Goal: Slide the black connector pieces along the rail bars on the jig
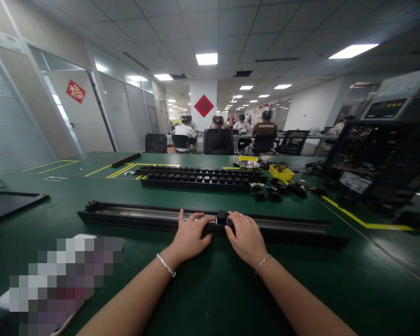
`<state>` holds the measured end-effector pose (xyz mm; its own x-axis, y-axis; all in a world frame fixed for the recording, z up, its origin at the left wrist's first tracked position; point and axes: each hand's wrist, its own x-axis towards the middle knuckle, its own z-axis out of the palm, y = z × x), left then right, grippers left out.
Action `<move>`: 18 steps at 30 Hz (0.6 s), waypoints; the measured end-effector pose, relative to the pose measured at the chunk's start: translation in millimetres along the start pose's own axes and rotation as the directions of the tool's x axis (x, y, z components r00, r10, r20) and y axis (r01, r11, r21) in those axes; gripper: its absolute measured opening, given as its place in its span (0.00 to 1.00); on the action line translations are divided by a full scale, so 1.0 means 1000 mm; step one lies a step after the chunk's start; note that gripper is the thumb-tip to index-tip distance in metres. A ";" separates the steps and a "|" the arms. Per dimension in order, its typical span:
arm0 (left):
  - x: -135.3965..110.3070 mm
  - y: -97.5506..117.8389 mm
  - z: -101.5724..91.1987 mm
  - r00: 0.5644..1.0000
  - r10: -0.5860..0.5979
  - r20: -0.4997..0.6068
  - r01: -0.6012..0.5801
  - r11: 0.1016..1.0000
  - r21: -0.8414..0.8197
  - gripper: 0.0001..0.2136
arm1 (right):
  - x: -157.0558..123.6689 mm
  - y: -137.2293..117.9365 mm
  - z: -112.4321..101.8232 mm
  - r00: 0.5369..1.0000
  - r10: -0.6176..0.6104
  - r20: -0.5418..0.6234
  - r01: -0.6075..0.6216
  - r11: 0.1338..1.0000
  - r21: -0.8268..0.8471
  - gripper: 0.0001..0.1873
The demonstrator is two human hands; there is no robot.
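Observation:
A long black channel (126, 215) with a pale metallic inside lies across the table in front of me. Within it, near the middle, sits a small black block-shaped part (221, 216). My left hand (192, 235) rests over the near wall with fingers spread, and one fingertip reaches the part's left side. On the other side, my right hand (247, 235) has its fingers bent together against the part's right edge, thumb by the channel's near wall. Another small black part (93, 204) stands at the channel's left end.
Behind lie two black rails (196, 184) with rows of small black parts. Loose black pieces (275, 192), a yellow bin (281, 172) and a metal bowl (248, 164) are to their right. A blurred-out object (66, 284) lies front left, a dark rack (367, 158) stands right.

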<state>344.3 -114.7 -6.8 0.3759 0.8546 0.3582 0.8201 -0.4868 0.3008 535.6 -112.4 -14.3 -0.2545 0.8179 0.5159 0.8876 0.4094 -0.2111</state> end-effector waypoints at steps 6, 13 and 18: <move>-0.001 -0.001 -0.002 0.999 0.033 0.011 -0.033 0.999 0.001 0.21 | 0.005 -0.005 -0.002 0.992 0.114 0.055 -0.115 0.993 0.023 0.24; 0.000 0.000 -0.004 0.998 0.047 0.041 -0.047 0.999 0.004 0.22 | 0.014 -0.015 -0.002 0.959 0.270 0.087 -0.276 0.959 0.066 0.21; 0.000 0.001 -0.005 0.995 0.080 0.059 -0.083 0.996 0.046 0.23 | 0.016 -0.023 0.004 0.930 0.366 -0.001 -0.365 0.927 0.088 0.20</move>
<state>342.7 -115.7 -1.6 0.4650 0.8222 0.3282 0.8053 -0.5468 0.2290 509.9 -107.3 -4.2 0.0887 0.9106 0.4037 0.8819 0.1165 -0.4568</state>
